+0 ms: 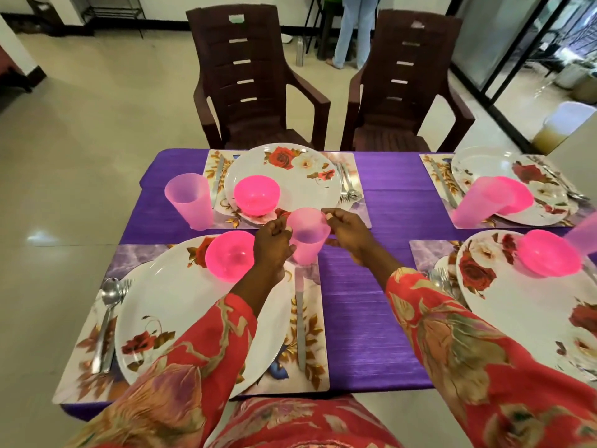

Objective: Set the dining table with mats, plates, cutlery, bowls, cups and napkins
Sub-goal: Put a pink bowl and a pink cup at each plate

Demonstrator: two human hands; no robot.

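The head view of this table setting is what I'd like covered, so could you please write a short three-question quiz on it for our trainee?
1. True or false: the pink bowl at the near left place stands on the plate.
2. Which item lies right of that plate on the mat? A) spoon B) knife C) napkin
3. Fill in: the pink cup sits between the left hand and the ____ hand.

Key: 1 true; 2 B, the knife; 3 right. The left hand's fingers curl against the cup's side, while the right pinches its rim.
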